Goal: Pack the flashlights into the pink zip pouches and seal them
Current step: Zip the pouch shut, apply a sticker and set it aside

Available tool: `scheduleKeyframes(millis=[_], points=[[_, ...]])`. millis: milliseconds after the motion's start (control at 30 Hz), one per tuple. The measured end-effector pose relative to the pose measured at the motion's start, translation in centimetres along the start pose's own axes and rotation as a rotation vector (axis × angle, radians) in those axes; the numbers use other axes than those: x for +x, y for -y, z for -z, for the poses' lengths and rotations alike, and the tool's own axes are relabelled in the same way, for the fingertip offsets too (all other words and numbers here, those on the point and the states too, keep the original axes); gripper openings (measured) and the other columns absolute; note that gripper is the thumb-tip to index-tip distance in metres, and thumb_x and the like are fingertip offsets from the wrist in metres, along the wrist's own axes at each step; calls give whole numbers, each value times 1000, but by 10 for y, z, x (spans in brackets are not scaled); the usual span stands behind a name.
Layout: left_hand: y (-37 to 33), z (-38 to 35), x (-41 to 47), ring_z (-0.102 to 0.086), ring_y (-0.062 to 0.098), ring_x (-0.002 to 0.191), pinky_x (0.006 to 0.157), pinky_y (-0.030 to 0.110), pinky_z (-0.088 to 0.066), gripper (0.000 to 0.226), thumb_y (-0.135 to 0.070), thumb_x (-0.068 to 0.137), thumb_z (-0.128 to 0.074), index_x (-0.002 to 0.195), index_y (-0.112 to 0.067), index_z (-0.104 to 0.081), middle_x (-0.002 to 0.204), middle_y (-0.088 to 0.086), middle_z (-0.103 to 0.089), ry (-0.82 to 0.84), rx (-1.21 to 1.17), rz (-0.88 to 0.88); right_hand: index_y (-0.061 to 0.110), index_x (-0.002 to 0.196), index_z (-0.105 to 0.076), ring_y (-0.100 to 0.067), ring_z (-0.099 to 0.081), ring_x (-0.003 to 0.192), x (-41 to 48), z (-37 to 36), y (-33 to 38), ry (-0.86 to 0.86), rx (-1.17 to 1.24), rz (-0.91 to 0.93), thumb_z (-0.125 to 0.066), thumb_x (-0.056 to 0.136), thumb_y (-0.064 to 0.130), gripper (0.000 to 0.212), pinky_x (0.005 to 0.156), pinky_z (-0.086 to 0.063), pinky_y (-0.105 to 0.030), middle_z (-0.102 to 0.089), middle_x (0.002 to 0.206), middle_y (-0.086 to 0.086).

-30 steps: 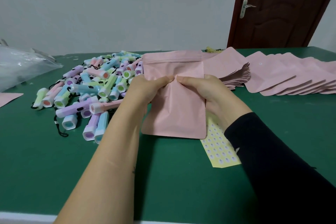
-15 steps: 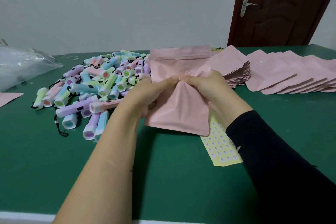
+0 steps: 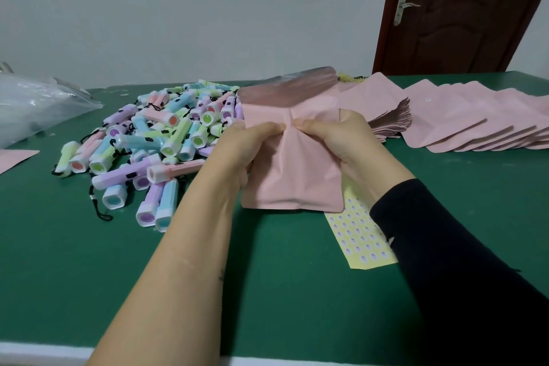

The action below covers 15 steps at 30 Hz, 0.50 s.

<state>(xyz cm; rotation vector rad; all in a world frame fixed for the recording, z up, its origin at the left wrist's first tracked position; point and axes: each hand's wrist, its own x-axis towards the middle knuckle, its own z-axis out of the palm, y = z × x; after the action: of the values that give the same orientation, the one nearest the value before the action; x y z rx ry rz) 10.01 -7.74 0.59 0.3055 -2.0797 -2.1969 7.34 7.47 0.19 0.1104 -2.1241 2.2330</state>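
green table [image 3: 74, 276]; flashlights [image 3: 166, 133] heaped left, spare pouches [image 3: 463, 116] fanned right. one pouch [image 3: 297, 181] held up mid-table, mouth gaping, foil lining showing. left hand [image 3: 246, 148] and right hand [image 3: 338, 139] each pinch its front wall below the mouth. looks thin, light, crinkly, likely slick; best gripped at the mouth edges.

Looks forward and down from head height, wide-angle, close above left hand [image 3: 239, 148] and right hand [image 3: 346, 139], across flat green table [image 3: 74, 276].

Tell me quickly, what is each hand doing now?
Left hand: pinching the pink pouch.
Right hand: pinching the same pouch.
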Motion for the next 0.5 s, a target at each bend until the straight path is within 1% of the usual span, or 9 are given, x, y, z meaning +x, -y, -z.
scheduleKeyframes(millis=[33,67,100,167,233,267,367,433,500], points=[[0,0,0,-59,8,50,49,15,-42,9,-20,83,-74,78,-18,-65,55,-9,-64,-4,-7,11,7,93,-72,-19,-73,70,-1,-1,1,-10,-11,16,-87,69,19,30,61,-60,-29,-76,82,-6],[-1,1,1,-60,11,56,54,18,-44,9,-22,83,-74,81,-19,-66,59,-8,-65,12,-23,20,8,93,-73,-19,-73,71,-1,-2,1,-21,-18,31,-86,70,20,29,61,-60,-29,-76,81,-4],[-2,3,1,-63,13,62,56,19,-46,11,-25,84,-74,89,-19,-67,66,-6,-68,55,-40,28,9,92,-73,-18,-73,71,-1,-2,1,-37,-16,47,-86,71,20,27,61,-60,-28,-76,80,-3],[-3,9,-1,-70,13,72,60,20,-54,27,-30,82,-75,104,-15,-68,83,-3,-75,258,-33,23,12,89,-73,-15,-73,71,0,-1,3,-88,11,73,-85,73,19,21,62,-59,-27,-75,78,0],[-1,12,-4,-72,14,79,69,22,-58,37,-26,71,-74,105,-12,-70,93,1,-76,444,48,21,12,88,-73,-17,-72,75,0,1,4,-139,41,88,-83,75,17,18,66,-59,-29,-75,80,0],[2,12,-4,-72,15,81,72,23,-58,40,-22,66,-75,104,-12,-70,96,2,-76,487,84,29,12,88,-72,-17,-72,75,1,3,4,-155,56,94,-82,76,17,16,67,-59,-29,-75,79,1],[6,8,-2,-72,19,85,76,26,-59,46,-13,60,-77,105,-11,-69,99,6,-75,490,88,34,17,81,-71,-12,-72,71,-1,5,2,-178,67,110,-80,78,21,11,63,-58,-26,-75,74,6],[7,8,1,-72,18,83,73,26,-59,49,-11,58,-78,106,-9,-68,97,6,-75,463,69,15,19,83,-69,-15,-71,79,0,2,0,-220,23,123,-78,81,28,13,71,-58,-30,-74,80,5],[8,7,1,-72,17,79,68,25,-58,50,-10,58,-78,107,-9,-67,94,5,-76,444,38,8,18,86,-67,-20,-68,84,1,-1,-3,-271,-78,166,-72,85,37,20,76,-54,-32,-72,87,1]])
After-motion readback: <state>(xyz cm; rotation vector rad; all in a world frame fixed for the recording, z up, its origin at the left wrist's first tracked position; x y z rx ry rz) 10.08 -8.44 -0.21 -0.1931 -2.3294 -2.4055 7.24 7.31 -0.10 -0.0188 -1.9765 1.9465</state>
